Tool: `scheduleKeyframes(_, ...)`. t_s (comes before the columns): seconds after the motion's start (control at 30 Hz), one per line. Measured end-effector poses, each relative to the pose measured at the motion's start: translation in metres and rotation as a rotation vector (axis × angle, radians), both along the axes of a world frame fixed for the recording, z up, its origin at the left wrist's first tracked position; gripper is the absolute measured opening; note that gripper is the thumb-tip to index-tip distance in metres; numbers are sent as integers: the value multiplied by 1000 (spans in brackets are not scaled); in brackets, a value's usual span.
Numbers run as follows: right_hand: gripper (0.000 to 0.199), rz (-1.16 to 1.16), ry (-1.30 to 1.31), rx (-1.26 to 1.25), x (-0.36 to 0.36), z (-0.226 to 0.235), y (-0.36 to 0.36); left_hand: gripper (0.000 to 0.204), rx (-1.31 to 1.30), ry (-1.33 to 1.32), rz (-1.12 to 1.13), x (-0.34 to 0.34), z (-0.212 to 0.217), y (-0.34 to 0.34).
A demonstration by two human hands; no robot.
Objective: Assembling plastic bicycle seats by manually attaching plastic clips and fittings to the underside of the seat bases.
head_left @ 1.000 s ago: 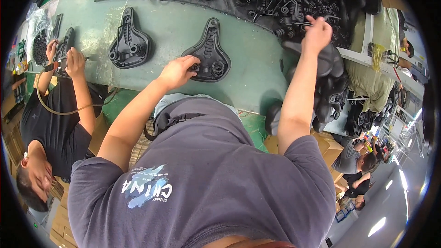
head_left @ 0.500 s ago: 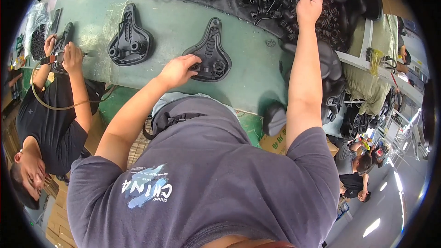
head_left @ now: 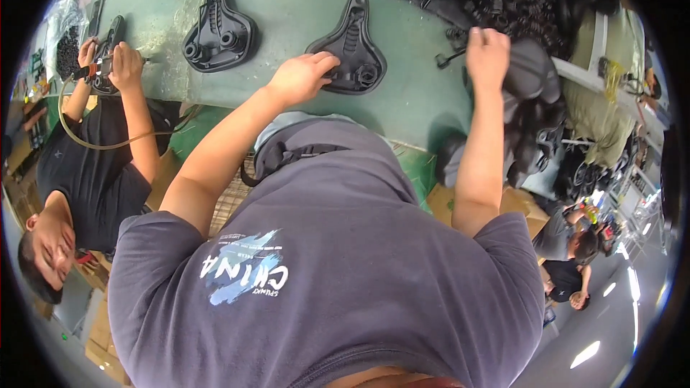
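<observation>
The left hand (head_left: 305, 75) is laid over the left lobe of a black seat base (head_left: 352, 47), which is found at two o'clock from it on the green table (head_left: 413, 97). The fingers are bent, but their tips are hidden, so it cannot be told if anything is gripped. The right hand (head_left: 489, 57) is closed, and a dark rod (head_left: 449, 57), sticking out toward nine o'clock, appears to be gripped by it.

On this seat base, a round part (head_left: 367, 74) is seen in the right lobe; the left lobe is covered, and no long bar is seen fitted. It is therefore judged only partly done. At nine o'clock, on a second seat base (head_left: 219, 32), two round parts and a side bar appear to be fitted, so more is judged complete there.

At twelve o'clock from the right hand, many loose parts (head_left: 496, 0) are heaped. Farther, toward nine o'clock, a tool (head_left: 86, 72) is held by a co-worker.
</observation>
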State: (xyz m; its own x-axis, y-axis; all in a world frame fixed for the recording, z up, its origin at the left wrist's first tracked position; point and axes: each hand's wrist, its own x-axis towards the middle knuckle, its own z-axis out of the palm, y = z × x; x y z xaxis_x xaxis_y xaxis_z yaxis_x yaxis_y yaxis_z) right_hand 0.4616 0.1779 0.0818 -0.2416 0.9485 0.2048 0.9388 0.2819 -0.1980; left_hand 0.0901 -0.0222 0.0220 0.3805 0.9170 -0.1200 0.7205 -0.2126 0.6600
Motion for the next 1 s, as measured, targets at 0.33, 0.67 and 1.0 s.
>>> scheduleKeyframes(0.33,82,-137,-210,-410,-67,-98,-156,47,77,118,-50,9,4,-6)
scheduleKeyframes(0.67,58,-292,833,-1092,-93,-15,-83,49,-66,-128,146,2,-3,-9)
scheduleKeyframes(1.0,43,-117,549,-1095,-135,-49,-6,49,-223,-156,207,2,-9,4)
